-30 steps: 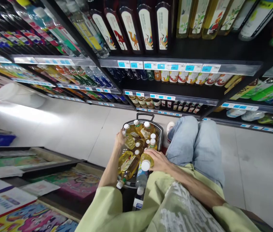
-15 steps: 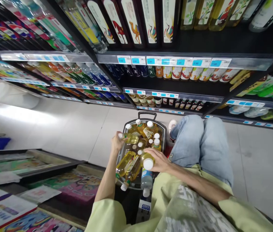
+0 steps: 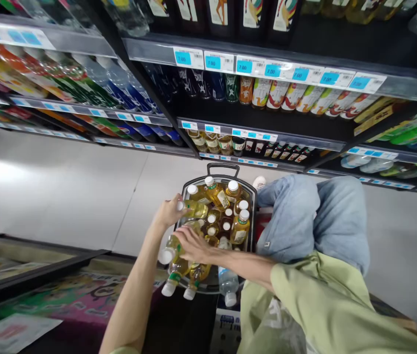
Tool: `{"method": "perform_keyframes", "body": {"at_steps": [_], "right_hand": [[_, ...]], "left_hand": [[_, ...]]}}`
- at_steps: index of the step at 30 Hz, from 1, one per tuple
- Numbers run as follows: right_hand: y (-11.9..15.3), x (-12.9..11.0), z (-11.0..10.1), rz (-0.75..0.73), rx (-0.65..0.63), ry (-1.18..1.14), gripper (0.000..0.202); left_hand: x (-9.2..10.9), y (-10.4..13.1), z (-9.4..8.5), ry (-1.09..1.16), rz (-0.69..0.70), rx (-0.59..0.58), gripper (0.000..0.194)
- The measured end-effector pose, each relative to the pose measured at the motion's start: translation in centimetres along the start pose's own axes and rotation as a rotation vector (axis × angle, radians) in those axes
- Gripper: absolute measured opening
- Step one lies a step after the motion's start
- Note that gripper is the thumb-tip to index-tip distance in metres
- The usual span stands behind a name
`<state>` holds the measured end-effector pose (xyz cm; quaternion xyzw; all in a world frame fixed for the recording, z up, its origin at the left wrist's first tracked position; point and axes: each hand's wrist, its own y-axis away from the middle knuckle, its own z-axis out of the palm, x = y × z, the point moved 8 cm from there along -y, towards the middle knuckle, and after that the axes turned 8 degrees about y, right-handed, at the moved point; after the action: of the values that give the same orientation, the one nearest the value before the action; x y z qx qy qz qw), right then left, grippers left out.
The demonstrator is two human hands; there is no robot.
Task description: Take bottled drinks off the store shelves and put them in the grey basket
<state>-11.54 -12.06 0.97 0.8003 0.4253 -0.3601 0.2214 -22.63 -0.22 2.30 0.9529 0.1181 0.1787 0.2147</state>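
The left hand (image 3: 167, 212) is closed round the capped end of a clear plastic bottle of yellow drink (image 3: 193, 209) lying at the left rim of the dark grey plastic basket (image 3: 252, 196). The right hand (image 3: 193, 244) grips a second white-capped yellow bottle (image 3: 170, 247), tilted over the basket's near-left corner. More yellow bottles (image 3: 226, 196) stand packed inside, just below the black store shelves (image 3: 260, 140).

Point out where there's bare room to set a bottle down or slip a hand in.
The pale tiled floor left of the dark plastic basket is bare, up to the shelf bases. Inside the basket it is crowded: white-capped yellow drink bottles packed cap to cap. The left hand and right hand each grip a bottle at its left side.
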Motion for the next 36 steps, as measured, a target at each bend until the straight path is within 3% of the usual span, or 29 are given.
{"method": "perform_keyframes", "body": {"at_steps": [7,15,20,23,25,30,32,36], "right_hand": [[-4.1,2.6,1.2,0.224,-0.125,0.188,0.073],[-5.3,1.2,2.6,0.197,-0.214,0.428,0.057],[-3.6,1.8,1.3,0.137,-0.203,0.372,0.062],[-0.3,2.0,-0.9,0.018,-0.167,0.345,0.069],[2.6,2.1,-2.7,-0.065,-0.169,0.344,0.063],[10.6,3.4,-8.6,-0.146,-0.295,0.285,0.044],[13.6,4.3,-12.6,-0.116,-0.205,0.197,0.037],[20.7,7.9,-21.1,0.11,0.15,0.052,0.024]], "left_hand": [[0.3,1.4,-0.2,0.001,-0.114,-0.002,0.043],[-0.2,2.9,0.7,0.135,-0.022,0.018,0.037],[-1.1,4.2,1.6,0.219,-0.015,0.06,0.04],[-1.3,4.5,1.8,0.275,0.042,0.081,0.045],[-1.3,4.7,1.8,0.275,0.067,0.074,0.046],[-1.0,5.7,1.9,0.139,0.03,-0.023,0.04],[-0.9,6.3,2.0,0.067,-0.022,-0.046,0.039],[-0.4,7.1,2.0,-0.055,-0.093,-0.021,0.042]]}}
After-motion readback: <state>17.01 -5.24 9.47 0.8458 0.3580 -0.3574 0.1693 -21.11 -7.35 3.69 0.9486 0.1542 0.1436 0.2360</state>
